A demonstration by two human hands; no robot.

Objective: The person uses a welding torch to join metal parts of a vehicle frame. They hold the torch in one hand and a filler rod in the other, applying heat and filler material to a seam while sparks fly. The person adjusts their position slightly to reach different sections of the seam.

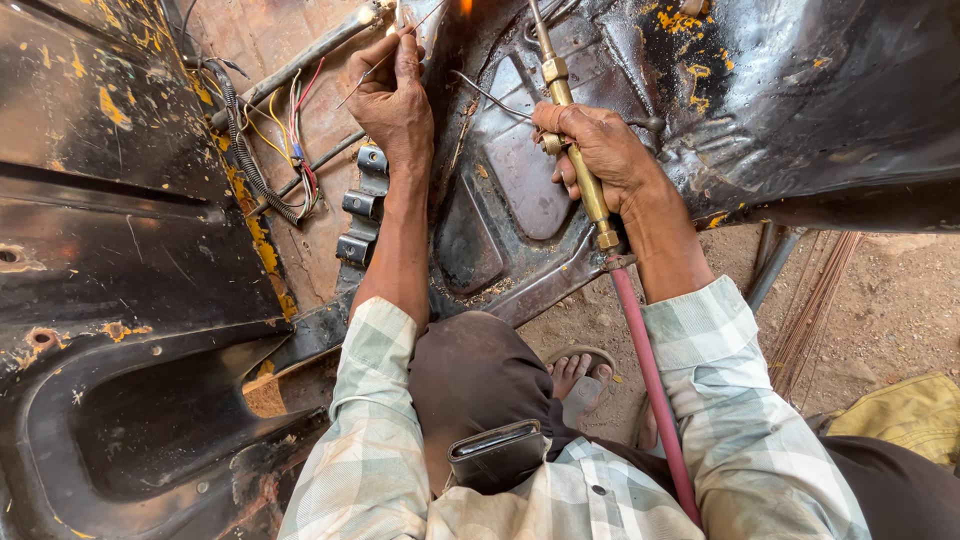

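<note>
Right hand (600,150) clenched on brass torch (578,150); left hand (395,100) pinching filler rod (385,62). Best practice: steady flame (465,6), rod fed near the black panel's (800,90) top edge.

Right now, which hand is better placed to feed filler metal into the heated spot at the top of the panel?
Likely the left hand: it pinches the thin filler rod, whose end lies near the glow. The right hand is occupied gripping the brass torch.

brass torch (575,150), red hose (650,380), black yellow-flecked panel (800,90), pale checked sleeves (370,440)
</note>
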